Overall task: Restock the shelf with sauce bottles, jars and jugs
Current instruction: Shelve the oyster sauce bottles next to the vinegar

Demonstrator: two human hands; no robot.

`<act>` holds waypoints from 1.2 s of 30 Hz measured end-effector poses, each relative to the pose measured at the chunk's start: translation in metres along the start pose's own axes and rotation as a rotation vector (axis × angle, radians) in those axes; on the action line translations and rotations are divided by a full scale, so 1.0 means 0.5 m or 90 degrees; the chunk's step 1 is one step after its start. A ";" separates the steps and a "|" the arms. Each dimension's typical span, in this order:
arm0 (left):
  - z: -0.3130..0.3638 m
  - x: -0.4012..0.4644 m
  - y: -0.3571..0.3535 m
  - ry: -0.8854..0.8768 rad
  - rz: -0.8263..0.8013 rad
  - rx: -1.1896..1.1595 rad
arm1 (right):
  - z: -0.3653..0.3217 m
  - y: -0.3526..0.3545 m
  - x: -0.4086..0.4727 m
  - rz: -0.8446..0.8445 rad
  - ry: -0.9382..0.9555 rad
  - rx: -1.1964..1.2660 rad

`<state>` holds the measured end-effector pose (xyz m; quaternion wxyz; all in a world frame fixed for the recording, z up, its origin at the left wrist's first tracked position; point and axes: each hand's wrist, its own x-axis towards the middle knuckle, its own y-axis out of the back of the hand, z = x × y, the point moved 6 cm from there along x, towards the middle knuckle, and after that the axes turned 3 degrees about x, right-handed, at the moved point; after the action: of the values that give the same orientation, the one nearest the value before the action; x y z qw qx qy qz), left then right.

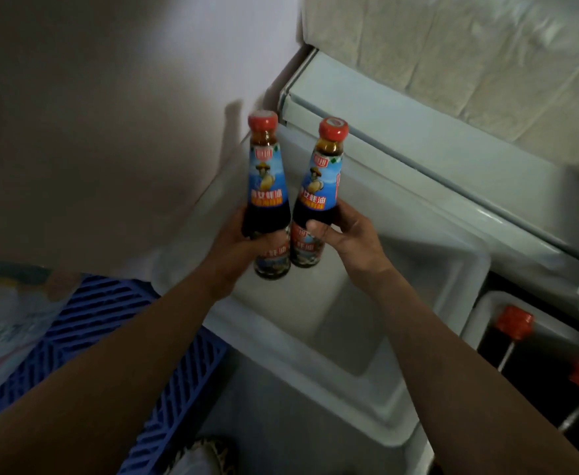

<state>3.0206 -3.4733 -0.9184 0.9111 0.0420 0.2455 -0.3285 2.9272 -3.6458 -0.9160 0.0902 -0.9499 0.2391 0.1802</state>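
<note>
- Plastic bag [3, 323]: translucent, crinkled film with blurred print, lying at the far left on the blue crate.
- Crate [116, 323]: blue moulded plastic with a slotted lattice surface, lower left, partly under the left forearm.
- Wall [92, 114]: plain matt surface, pale and in shadow, filling the upper left.
- Left hand [236, 248]: fingers curled round the dark lower body of the left bottle, gripping it from behind and the left.
- Left bottle [268, 186]: dark glass, tapering neck, ribbed red plastic cap, glossy blue wrap label with a figure and red-orange lettering. Held nearly upright above the white tray, touching or just beside the right bottle at the base.
- Right bottle [319, 193]: same shape, cap and label, tilted slightly to the right, also held above the tray.
- Right hand [346, 238]: thumb pressed across the front of the right bottle, fingers wrapped behind it.
- Tray [367, 323]: white, smooth, rectangular shelf compartment with rounded corners and a raised rim, directly below both bottles.
- Shelf edge [418, 145]: pale grey, smooth rail running diagonally, above the tray.
- Packages [470, 56]: beige, soft-textured wrapped blocks, upper right.
- Stocked bottles [518, 323]: dark bodies with red caps in the neighbouring compartment, lower right; blurred.
</note>
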 end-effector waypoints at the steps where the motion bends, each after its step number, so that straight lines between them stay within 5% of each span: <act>1: 0.007 -0.020 -0.010 0.014 -0.015 -0.021 | -0.001 0.004 -0.022 0.009 -0.012 0.014; 11: 0.161 -0.292 -0.070 0.190 -0.030 -0.121 | -0.168 0.010 -0.330 0.050 -0.150 0.116; 21: 0.508 -0.585 -0.101 0.242 -0.072 -0.140 | -0.562 -0.057 -0.619 0.089 -0.204 0.177; 28: 0.861 -0.741 -0.150 0.192 -0.123 -0.134 | -0.907 -0.085 -0.796 0.138 -0.143 0.188; 36: 1.287 -0.808 -0.252 0.018 -0.228 -0.142 | -1.296 -0.026 -0.903 0.200 0.058 0.169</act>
<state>2.9447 -3.4913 -0.1522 0.8337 -0.0986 0.2964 -0.4554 2.7568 -3.6110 -0.1453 0.1746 -0.8879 0.4096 0.1156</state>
